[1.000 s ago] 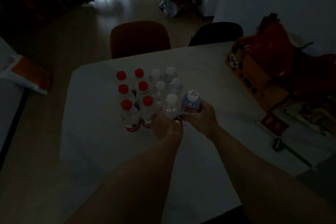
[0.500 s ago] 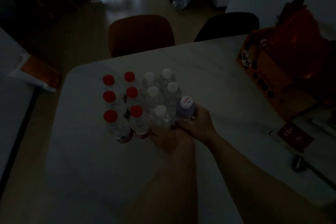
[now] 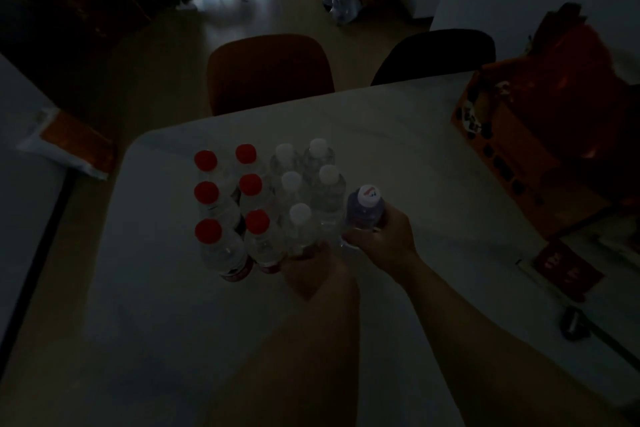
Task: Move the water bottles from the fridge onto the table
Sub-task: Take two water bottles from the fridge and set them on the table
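Item: purple bottle (image 3: 364, 210), upright, wrapped in your right hand (image 3: 379, 243), at the cluster's right edge on the table (image 3: 398, 135). Left hand (image 3: 308, 263) cups a white-capped bottle (image 3: 300, 225); grip unclear. Set both flush, release gently

Both forearms reach forward, the right hand (image 3: 381, 244) curled in a closed grip, the left hand (image 3: 310, 270) dim.

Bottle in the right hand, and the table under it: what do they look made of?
The bottle in the right hand looks like clear, faintly purple-tinted plastic, since you can see through it, with a white printed cap. The table looks like a pale, smooth, matte top, possibly laminate or stone; the dim light leaves that open.
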Tool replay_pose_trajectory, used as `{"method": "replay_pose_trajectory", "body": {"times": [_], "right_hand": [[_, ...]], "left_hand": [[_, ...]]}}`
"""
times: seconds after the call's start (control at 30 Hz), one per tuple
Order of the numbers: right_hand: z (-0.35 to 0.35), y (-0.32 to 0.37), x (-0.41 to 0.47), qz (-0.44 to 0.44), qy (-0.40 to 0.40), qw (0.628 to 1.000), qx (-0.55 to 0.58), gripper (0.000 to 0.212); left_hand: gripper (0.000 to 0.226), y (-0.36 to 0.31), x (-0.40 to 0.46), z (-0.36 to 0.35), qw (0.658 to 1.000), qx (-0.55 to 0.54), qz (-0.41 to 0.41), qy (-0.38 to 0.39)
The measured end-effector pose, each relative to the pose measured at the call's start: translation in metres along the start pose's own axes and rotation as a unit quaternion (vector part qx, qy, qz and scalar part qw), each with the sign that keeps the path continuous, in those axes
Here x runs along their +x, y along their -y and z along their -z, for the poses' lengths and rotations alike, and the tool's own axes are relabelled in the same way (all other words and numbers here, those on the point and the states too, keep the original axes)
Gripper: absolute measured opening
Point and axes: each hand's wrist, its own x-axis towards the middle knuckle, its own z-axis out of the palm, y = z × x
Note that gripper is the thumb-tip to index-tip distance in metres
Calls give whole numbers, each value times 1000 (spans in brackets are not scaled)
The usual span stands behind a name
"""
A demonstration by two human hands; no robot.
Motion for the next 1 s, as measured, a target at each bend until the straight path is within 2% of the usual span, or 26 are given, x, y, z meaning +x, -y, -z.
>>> {"method": "replay_pose_trajectory", "body": {"times": [0.13, 0.27, 0.4, 0.53, 0.77, 0.87, 0.93, 1.0], "right_hand": [[0, 3, 22, -2, -47, 999, -15, 36], [2, 4, 56, -17, -53, 998, -37, 41], [0, 15, 86, -14, -33, 999, -31, 40], [-6, 25, 105, -11, 13, 1000, -16, 45], [-6, 33, 116, -27, 83, 996, -5, 47], [-6, 37, 115, -34, 93, 995, -13, 48], [-7, 38, 113, -35, 98, 995, -11, 51], [-8, 40, 110, -32, 108, 994, -17, 53]], "left_hand": [[39, 8, 0, -1, 999, -41, 9, -7], [39, 3, -3, 3, 995, -27, 76, 63], [24, -2, 3, 9, 989, -23, 95, 112], [28, -3, 10, 14, 983, -33, 109, 143], [37, 10, 10, 11, 986, 21, 77, 149], [42, 9, 8, 5, 985, 29, 90, 148], [40, 8, 6, 4, 984, 21, 95, 153], [28, 6, 5, 5, 981, 13, 95, 166]]}}
